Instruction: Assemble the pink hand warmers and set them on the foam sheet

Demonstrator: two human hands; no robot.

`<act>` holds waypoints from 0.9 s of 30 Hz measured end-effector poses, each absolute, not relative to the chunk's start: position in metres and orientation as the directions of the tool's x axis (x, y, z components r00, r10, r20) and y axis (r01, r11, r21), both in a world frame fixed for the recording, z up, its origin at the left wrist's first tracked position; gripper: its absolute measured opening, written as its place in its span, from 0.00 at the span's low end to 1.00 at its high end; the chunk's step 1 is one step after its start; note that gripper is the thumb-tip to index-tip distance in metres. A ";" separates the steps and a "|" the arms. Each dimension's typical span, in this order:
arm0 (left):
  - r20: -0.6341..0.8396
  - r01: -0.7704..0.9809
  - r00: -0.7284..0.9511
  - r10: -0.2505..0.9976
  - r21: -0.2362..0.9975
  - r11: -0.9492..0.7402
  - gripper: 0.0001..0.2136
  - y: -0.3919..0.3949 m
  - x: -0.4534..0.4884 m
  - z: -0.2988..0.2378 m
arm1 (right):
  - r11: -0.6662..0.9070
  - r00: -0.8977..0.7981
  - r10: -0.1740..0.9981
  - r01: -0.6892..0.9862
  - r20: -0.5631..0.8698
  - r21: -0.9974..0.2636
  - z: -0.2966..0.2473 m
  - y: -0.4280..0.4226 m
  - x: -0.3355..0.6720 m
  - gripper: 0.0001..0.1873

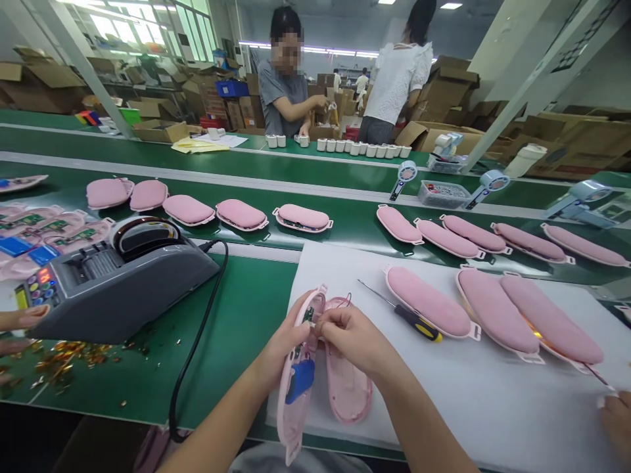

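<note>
Low at the white mat's (493,420) near edge, a worker's left hand (283,341) closed its fingers round a tilted pink shell half (294,401), while the right hand (352,338) pinched something too small to tell at its top. Its twin half (349,391) lay touching alongside; pulling them apart could snap the thin wire (346,300) between. Beyond lay a screwdriver (414,320), then closed pink units (241,214) on the belt (345,226).

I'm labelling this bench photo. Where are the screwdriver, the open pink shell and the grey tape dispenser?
screwdriver (409,318), head view, on its black handle.
open pink shell (348,391), head view, inside its right half.
tape dispenser (125,282), head view, on its grey side.
</note>
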State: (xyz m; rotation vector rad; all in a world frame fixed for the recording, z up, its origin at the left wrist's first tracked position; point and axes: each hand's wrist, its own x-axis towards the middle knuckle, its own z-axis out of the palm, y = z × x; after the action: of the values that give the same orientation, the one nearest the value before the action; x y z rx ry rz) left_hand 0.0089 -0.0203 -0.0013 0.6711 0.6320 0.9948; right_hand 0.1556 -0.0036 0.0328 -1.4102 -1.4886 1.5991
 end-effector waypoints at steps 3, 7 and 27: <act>-0.178 -0.501 0.411 0.894 0.775 0.384 0.35 -0.021 0.009 -0.004 | -0.231 -0.319 0.888 0.312 -0.331 -0.922 0.034 -0.003 0.155 0.08; -0.163 -0.477 0.447 0.880 0.789 0.388 0.33 -0.017 0.009 -0.010 | -0.206 -0.347 0.883 0.317 -0.316 -0.926 0.032 -0.005 0.155 0.09; -0.160 -0.609 0.397 0.904 0.691 0.390 0.31 -0.015 0.012 -0.008 | -0.352 -0.211 0.929 -0.255 -0.304 -0.901 0.037 -0.009 0.187 0.19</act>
State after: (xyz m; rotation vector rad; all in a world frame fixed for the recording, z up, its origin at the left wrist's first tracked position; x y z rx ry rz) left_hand 0.0123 -0.0145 -0.0081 0.5917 0.5771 1.0317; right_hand 0.1874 -0.0089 0.0366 -1.1356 -0.9221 1.7059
